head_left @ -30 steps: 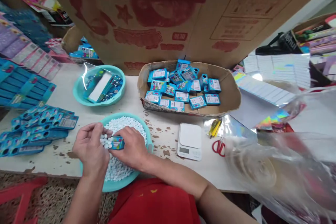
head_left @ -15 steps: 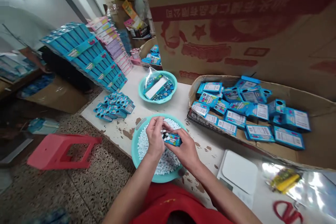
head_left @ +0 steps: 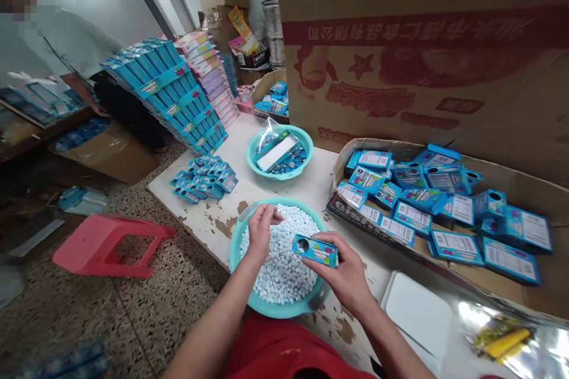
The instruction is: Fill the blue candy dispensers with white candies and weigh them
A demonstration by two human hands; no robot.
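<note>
A teal basin (head_left: 235, 251) full of small white pieces stands on the worn white table in front of me. Over its left part is my left hand (head_left: 263, 226), its fingers curled together; what they hold, if anything, is too small to name. My right hand (head_left: 340, 263) grips a small blue box (head_left: 320, 251) above the basin's right side. A round dark hole shows in the box near its left end. The two hands are apart, with white pieces visible between them.
Behind the basin is a teal bowl (head_left: 253, 167). Blue boxes fill a carton (head_left: 560, 213) at right, near a white scale (head_left: 418, 314). Small boxes (head_left: 205, 179) and tall stacks (head_left: 171, 98) stand left. A red stool (head_left: 102, 246) is on the floor; a person (head_left: 75, 41) stands behind.
My left hand has parted from the blue box. My right hand has moved right with the box, whose hole now shows. The view has shifted, and more of the person at the far left is visible.
</note>
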